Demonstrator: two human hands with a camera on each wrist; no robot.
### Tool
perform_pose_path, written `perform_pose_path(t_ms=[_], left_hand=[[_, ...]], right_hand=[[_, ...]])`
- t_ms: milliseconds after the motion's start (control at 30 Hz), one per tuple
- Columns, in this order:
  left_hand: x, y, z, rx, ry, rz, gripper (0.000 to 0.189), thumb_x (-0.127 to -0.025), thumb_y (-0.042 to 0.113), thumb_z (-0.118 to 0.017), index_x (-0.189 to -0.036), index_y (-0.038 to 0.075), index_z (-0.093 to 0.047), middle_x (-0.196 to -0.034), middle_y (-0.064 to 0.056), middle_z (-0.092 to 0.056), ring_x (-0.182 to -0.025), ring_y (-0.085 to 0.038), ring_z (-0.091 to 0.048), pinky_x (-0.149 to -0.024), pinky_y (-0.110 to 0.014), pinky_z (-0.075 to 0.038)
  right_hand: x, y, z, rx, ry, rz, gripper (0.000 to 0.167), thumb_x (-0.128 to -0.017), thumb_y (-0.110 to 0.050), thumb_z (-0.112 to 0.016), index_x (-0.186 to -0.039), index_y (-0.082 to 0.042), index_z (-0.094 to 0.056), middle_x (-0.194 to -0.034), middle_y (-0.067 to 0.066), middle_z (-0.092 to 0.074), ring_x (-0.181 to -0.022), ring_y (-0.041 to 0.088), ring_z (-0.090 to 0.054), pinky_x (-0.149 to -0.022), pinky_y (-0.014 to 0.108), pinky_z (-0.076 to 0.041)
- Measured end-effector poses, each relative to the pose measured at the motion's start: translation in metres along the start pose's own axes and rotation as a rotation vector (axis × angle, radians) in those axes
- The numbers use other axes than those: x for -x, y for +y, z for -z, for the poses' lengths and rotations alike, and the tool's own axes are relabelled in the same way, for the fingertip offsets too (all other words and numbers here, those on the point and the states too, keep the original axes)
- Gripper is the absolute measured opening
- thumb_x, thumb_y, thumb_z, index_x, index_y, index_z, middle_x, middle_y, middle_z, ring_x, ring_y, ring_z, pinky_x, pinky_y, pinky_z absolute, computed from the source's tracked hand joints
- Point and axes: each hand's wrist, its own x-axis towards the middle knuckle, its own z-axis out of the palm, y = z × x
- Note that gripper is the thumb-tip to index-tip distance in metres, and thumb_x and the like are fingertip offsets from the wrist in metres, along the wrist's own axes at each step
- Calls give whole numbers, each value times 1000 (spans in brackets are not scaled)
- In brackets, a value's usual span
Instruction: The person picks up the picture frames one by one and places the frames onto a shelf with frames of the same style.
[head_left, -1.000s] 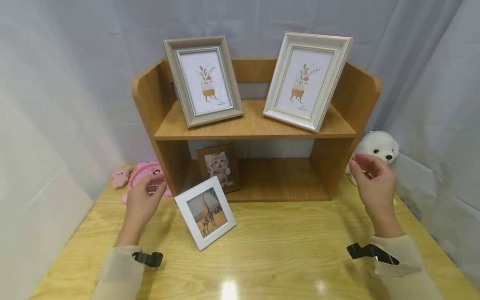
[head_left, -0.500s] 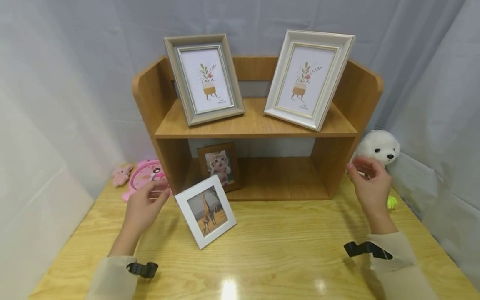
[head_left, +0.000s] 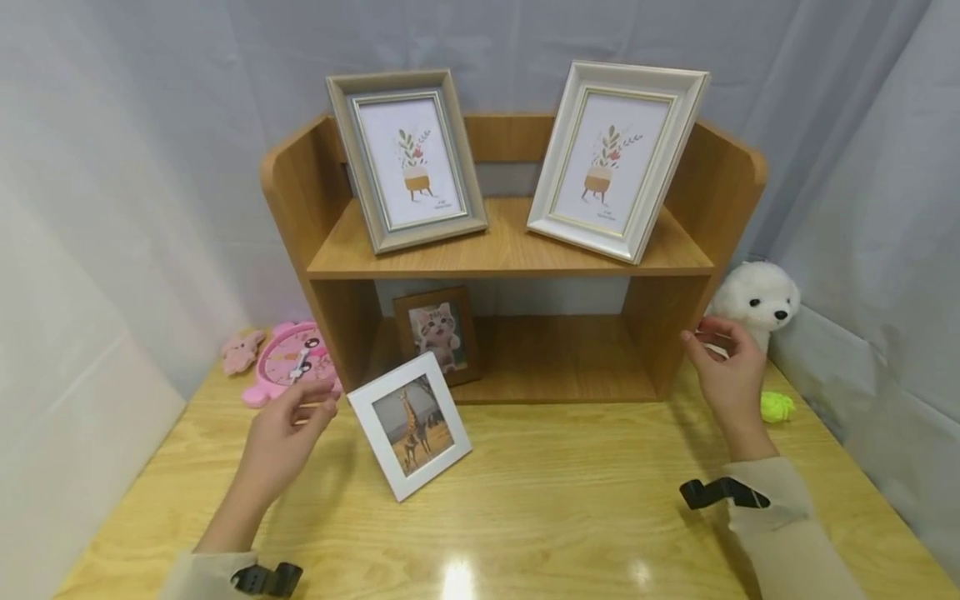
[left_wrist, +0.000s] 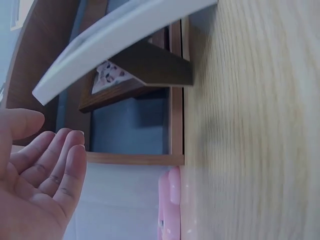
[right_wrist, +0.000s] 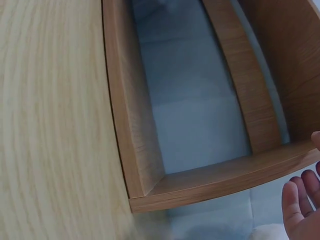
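My left hand (head_left: 281, 437) hovers with loosely bent fingers, holding nothing, left of the white giraffe picture frame (head_left: 382, 400). That frame leans back on its dark stand (left_wrist: 150, 62) on the table. At the right, my right hand (head_left: 727, 379) has relaxed fingers, the tips right by the right side panel of the wooden shelf (head_left: 510, 271). A brown kitten picture frame (head_left: 472, 358) stands on the lower tier, partly hidden by the giraffe frame. On the upper tier stand a grey-beige picture frame (head_left: 384, 242) and a white picture frame (head_left: 577, 242), both with plant prints.
Left of the shelf lie a pink clock (head_left: 281, 362) and a small pink plush (head_left: 242, 352). A white plush toy (head_left: 757, 292) sits behind my right hand, with a bright green object (head_left: 776, 407) near it. Grey curtains (head_left: 510, 42) hang behind the wooden table (head_left: 540, 500).
My left hand has drawn back toward the front, uncovering more of the pink clock. My right hand has shifted left toward the shelf's side, revealing the green object. The frames stay put.
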Motion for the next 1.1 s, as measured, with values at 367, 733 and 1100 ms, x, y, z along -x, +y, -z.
perform_pose_path(t_ms=[367,733,1100], left_hand=[[19,5,-8,46,-20,101,41,-98,22,-63,-132,0,-56,-120,-18,-65,-98,-11,-65,-79,-14,-53],[22,8,-21,83,-72,175,41,-99,22,-63,-130,-2,-56,-121,-19,-65,-101,-26,-65,-79,-19,-55],[30,9,-35,191,-94,215,41,-99,22,-62,-130,-5,-54,-120,-23,-63,-93,-12,-66,-79,-22,-56]], right_hand=[[8,-18,-5,-18,-53,29,30,-84,8,-71,-108,18,-57,-91,-2,-63,-82,2,-62,-72,8,-51],[12,-17,-7,43,-31,42,27,-84,8,-70,-106,18,-58,-93,7,-63,-82,4,-61,-72,10,-52],[9,-15,-6,55,-40,60,23,-84,9,-70,-103,18,-59,-90,2,-61,-81,4,-61,-73,10,-52]])
